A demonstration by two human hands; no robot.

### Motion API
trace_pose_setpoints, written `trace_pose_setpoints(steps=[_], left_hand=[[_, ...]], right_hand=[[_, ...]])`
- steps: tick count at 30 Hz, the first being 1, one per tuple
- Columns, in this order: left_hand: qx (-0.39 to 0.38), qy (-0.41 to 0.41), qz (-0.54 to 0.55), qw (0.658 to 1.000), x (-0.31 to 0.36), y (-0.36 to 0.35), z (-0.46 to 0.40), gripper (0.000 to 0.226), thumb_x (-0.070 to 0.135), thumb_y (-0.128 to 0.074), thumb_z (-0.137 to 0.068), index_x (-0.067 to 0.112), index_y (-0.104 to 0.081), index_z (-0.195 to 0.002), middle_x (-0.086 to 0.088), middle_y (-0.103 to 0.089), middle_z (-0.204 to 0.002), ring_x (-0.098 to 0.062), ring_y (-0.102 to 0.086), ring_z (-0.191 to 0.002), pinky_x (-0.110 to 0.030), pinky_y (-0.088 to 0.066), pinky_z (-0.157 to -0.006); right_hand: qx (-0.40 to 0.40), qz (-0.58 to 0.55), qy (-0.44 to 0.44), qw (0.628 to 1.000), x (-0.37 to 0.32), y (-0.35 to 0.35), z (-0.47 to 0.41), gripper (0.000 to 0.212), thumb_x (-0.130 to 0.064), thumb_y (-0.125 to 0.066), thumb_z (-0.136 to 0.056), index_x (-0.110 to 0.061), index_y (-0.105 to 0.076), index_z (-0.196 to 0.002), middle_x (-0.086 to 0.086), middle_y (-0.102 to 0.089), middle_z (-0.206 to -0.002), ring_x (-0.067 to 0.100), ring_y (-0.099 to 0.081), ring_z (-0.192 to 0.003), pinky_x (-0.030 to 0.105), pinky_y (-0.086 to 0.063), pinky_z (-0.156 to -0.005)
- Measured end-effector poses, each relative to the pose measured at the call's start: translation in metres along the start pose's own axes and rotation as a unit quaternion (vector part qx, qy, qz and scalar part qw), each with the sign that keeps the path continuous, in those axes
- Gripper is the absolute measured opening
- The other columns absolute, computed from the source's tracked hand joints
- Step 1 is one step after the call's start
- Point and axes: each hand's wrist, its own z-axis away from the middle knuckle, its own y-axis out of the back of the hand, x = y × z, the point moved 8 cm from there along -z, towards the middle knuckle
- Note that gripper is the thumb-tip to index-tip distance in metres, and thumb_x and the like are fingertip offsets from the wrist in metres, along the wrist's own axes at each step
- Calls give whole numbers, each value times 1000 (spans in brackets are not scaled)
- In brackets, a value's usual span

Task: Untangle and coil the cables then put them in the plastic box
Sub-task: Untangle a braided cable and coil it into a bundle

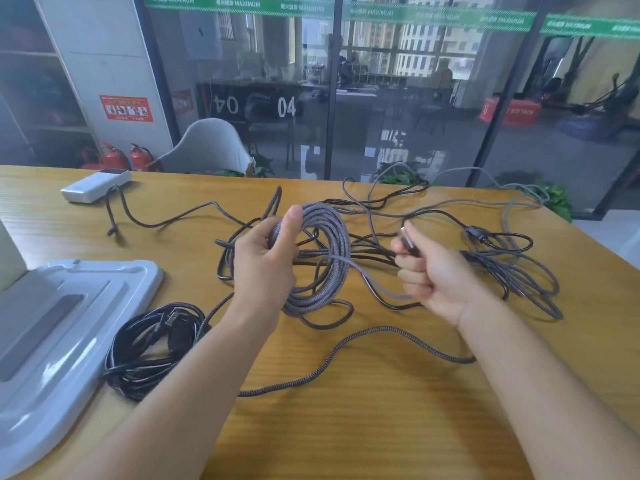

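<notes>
Left hand point(266, 261): grip closed around the grey braided coil point(322, 258), thumb over the top loops, coil held upright above the surface point(381, 393). Right hand point(433, 275): grip curled around the coil's free end, pinching its plug point(408, 240). Loose tangled cables point(502, 265) lie behind and to the right. A coiled black cable point(152, 344) rests beside the white plastic lid point(69, 317) at left.
</notes>
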Motion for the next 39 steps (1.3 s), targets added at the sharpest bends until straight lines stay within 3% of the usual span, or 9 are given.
trace_pose_setpoints(steps=[4,9,13,17,22,26,29,35,39], left_hand=[[11,-3,3,1000,-1,-1,3,37,58,-62,-98,26,-74,-84,0,-35,-65,-29,-26,-65,-52,-21,-57],[41,13,24,999,-1,12,-4,43,57,-61,-99,18,-75,-90,3,-37,-62,-22,-27,-57,-46,-21,-55],[28,22,25,999,2,9,-3,45,56,-62,-99,13,-75,-94,6,-37,-61,-18,-26,-56,-43,-19,-56],[23,36,55,998,7,12,-5,54,50,-61,-101,-3,-68,-105,6,-34,-59,-14,-25,-52,-34,-22,-51],[15,35,88,995,21,15,-4,37,49,-63,-100,17,-72,-84,0,-30,-64,-15,-23,-54,-31,-23,-48],[24,51,112,992,24,19,-3,39,51,-63,-99,13,-64,-93,-2,-25,-66,-23,-15,-63,-32,-21,-51],[-1,64,114,991,21,10,3,39,52,-62,-99,18,-65,-80,-7,-19,-72,-25,-13,-67,-35,-17,-54],[-84,83,130,984,15,-18,15,39,54,-57,-100,16,-58,-101,1,-24,-62,-16,-15,-55,-32,-15,-50],[-103,95,156,978,16,-25,20,38,55,-56,-100,17,-61,-97,4,-25,-59,-11,-19,-48,-24,-20,-43]], right_hand=[[-90,249,81,961,-5,-40,21,48,-58,-53,-97,-16,-77,-102,-6,-20,-58,10,-19,-47,21,-18,-46],[-192,365,167,896,-10,-70,44,31,-22,-57,-106,-3,-74,-88,-19,-47,-51,0,-45,-47,7,-34,-52],[-258,383,111,880,-1,-70,44,35,-44,-62,-96,-14,-77,-85,-9,-35,-58,10,-29,-52,19,-27,-50],[-315,381,23,869,9,-53,45,35,-46,-62,-97,-16,-71,-81,-3,-30,-60,22,-20,-56,32,-20,-52],[-324,379,-11,867,12,-39,42,36,-41,-61,-100,-10,-66,-82,0,-24,-61,21,-15,-54,35,-15,-53],[-327,379,-14,866,14,-38,38,31,-38,-62,-100,-14,-68,-82,-1,-24,-60,20,-15,-53,35,-14,-52],[-313,411,-8,856,16,-30,35,33,-41,-63,-98,-13,-70,-83,-3,-29,-60,21,-18,-56,35,-16,-53],[-233,414,44,879,10,-16,19,29,-41,-85,-85,-19,-67,-90,3,-31,-72,25,-25,-67,35,-27,-64],[-205,234,22,950,15,-22,11,37,-44,-44,-111,-14,-62,-98,-3,-32,-76,16,-17,-65,29,-15,-58]])
